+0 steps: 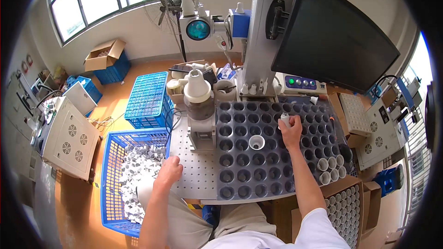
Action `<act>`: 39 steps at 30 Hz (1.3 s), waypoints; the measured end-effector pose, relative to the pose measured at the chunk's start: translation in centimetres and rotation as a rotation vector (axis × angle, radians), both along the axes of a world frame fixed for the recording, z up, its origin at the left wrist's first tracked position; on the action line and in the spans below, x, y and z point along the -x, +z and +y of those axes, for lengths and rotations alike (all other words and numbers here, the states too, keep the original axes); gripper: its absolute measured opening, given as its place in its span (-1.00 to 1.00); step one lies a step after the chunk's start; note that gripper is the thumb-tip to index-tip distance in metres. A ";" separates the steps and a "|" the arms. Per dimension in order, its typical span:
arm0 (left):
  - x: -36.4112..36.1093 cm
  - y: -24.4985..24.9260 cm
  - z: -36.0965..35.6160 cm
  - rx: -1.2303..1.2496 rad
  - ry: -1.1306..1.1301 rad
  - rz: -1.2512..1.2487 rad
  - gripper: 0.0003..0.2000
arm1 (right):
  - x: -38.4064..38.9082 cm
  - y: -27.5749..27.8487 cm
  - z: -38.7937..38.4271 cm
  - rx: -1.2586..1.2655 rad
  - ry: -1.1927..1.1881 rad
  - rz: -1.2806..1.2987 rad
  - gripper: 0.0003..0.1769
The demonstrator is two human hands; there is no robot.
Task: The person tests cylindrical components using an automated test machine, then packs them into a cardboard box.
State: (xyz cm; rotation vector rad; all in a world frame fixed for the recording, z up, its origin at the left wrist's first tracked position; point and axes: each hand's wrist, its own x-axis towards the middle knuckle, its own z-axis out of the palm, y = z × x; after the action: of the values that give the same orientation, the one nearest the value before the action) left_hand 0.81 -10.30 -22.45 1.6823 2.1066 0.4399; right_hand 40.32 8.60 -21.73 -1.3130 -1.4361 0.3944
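Observation:
My right hand is closed around a small white plastic cap with a narrow neck, above the black tray of round holes. My left hand is curled closed beside the perforated metal plate, at the edge of the blue basket. Its fingertips are hidden, so what they hold, if anything, does not show. Loose white plastic parts fill much of that basket. One wider white cup sits in the tray. A white cone-shaped part stands on the machine fixture.
Several white cups stand in the tray's right front corner. Below it, a cardboard box holds rows of white cups. A monitor overhangs the back right, above a control box with a green button. A lens head faces forward.

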 end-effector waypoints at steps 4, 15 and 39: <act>-0.4 0.2 0.0 -0.003 -0.015 0.011 -0.82 | -0.1 -0.6 0.4 -0.048 0.022 0.053 -0.58; -0.5 0.4 -0.2 0.016 -0.004 0.010 -0.80 | -0.3 -0.7 0.4 -0.034 0.032 0.074 -0.58; 0.1 0.5 0.1 -0.290 0.102 -0.244 -0.81 | -0.3 -0.3 0.3 -0.017 0.071 0.106 -0.56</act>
State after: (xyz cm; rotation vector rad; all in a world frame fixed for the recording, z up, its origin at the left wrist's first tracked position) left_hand 0.68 -10.21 -21.99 1.5779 2.0265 0.9713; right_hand 40.61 8.95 -22.02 -1.2121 -1.3971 0.4900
